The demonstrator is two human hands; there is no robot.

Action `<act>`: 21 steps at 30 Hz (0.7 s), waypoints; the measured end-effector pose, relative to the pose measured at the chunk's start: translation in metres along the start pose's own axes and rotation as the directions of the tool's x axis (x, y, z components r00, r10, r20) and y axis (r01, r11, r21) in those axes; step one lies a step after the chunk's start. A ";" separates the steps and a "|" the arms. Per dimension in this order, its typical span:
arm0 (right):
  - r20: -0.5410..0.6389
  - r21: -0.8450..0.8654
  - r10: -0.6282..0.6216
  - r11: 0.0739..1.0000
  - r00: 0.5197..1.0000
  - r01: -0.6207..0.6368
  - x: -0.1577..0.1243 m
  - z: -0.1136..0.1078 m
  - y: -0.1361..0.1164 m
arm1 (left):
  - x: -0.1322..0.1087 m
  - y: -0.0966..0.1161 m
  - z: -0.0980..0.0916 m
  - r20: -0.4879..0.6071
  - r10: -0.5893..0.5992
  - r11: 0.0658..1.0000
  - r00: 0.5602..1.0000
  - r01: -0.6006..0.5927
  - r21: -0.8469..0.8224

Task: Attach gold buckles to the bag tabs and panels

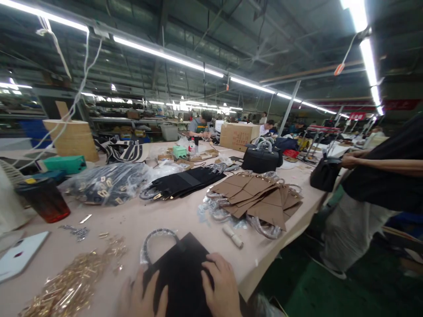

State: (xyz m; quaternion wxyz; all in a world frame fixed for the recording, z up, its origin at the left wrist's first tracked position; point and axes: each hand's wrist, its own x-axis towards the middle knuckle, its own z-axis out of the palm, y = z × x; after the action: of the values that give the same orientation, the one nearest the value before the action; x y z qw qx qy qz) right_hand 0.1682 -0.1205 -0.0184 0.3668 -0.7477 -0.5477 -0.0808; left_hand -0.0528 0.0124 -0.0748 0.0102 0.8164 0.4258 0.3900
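Note:
A flat black bag panel (185, 268) lies at the table's near edge, with a plastic-wrapped handle (160, 233) arching from its far left side. My left hand (145, 293), a little blurred, rests on the panel's left part with its fingers spread. On the right side of the panel lies my right hand (220, 281), open, its fingers apart and slightly bent over the black surface. Left of the panel is a heap of small gold metal pieces (71, 281). A short whitish roll (233, 237) lies beyond my right hand.
Brown panels with wrapped handles (254, 193) are fanned out ahead, beside stacked black panels (185, 180). A plastic-covered pile (105, 182), a dark tumbler (44, 200) and a white phone (21, 255) stand or lie leftward. At right, a person holds a black bag (325, 173).

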 end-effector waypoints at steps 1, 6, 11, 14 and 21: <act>-0.006 -0.003 -0.011 1.000 1.000 0.011 0.000 -0.001 0.000 | 0.000 0.002 0.000 -0.019 0.004 1.000 1.000 -0.004 -0.001; -0.031 -0.010 -0.024 1.000 0.999 0.024 -0.003 0.000 0.002 | 0.000 0.005 -0.005 -0.090 0.043 0.998 0.995 -0.047 -0.049; -0.028 0.009 -0.005 1.000 1.000 0.005 -0.003 -0.002 0.001 | 0.001 0.005 -0.010 -0.087 0.061 0.997 0.994 -0.064 -0.041; 0.016 0.053 -0.028 0.998 0.999 0.027 -0.002 -0.006 -0.007 | 0.001 0.006 -0.011 -0.052 0.035 0.998 0.998 -0.037 -0.042; 0.203 0.278 -0.126 0.958 0.971 0.067 0.031 -0.005 -0.048 | -0.001 -0.001 -0.009 0.033 0.002 0.998 0.999 0.000 -0.063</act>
State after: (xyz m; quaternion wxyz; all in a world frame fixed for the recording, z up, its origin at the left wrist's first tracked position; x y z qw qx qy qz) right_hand 0.1393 -0.0945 0.0236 0.3979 -0.6675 -0.6266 0.0591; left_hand -0.0595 0.0102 -0.0698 0.0426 0.8222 0.4128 0.3896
